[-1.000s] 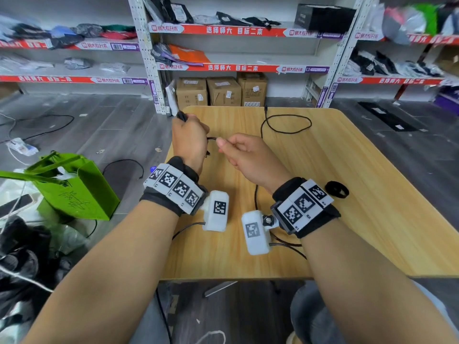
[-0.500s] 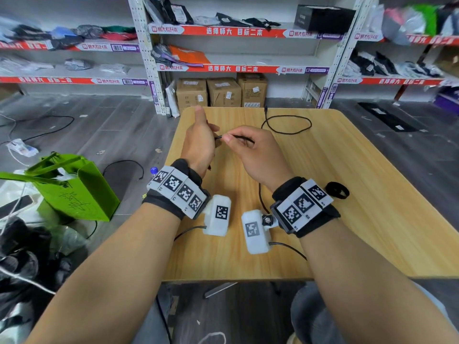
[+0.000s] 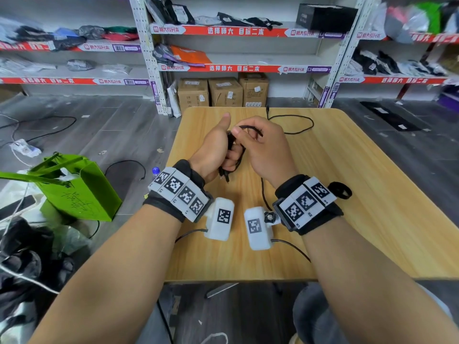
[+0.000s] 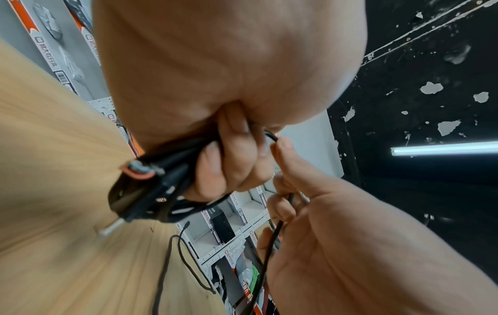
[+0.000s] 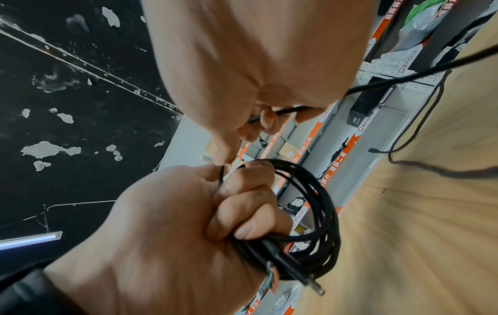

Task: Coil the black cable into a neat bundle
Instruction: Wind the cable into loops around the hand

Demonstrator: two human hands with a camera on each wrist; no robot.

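Head view: right hand (image 3: 263,147) has swung in from 0.5 s ago to lay another loop onto the bundle in left hand (image 3: 213,150), thumb up; black cable (image 3: 290,125) tail remains slack near worktop (image 3: 372,194) far edge (coiling mostly done)
Left wrist: fingers curl tight round the loops, plug end hanging out
Right wrist: fingers pinch the strand feeding the coil

Your left hand (image 3: 213,150) hides most of the coil (image 3: 232,155) in head view. Plug (image 4: 111,228) is blurred in left wrist view. Both forearms are cut off at the bottom edge.
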